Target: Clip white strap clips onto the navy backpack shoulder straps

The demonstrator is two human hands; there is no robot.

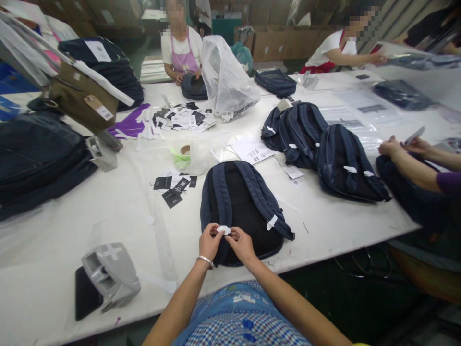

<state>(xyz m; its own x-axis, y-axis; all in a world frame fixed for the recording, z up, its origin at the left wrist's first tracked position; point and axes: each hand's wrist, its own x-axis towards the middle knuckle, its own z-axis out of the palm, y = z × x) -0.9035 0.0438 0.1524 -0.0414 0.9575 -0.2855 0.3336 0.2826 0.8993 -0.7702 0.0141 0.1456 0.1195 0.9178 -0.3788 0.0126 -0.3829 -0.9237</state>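
A navy backpack [242,204] lies back-side up on the white table [108,211] right in front of me. My left hand [210,241], with a bracelet at the wrist, and my right hand [242,245] pinch a small white wrap [224,230] around the end of the backpack's left shoulder strap. Both hands are closed on it, fingertips meeting. The right strap carries a similar white wrap [272,222] near its end.
A grey tape dispenser [110,275] stands at my near left. Black tags [173,187], a green tape roll [182,154] and paper lie beyond the backpack. More navy backpacks [324,149] sit to the right, beside a co-worker's arms [414,163]. Other people work at the far side.
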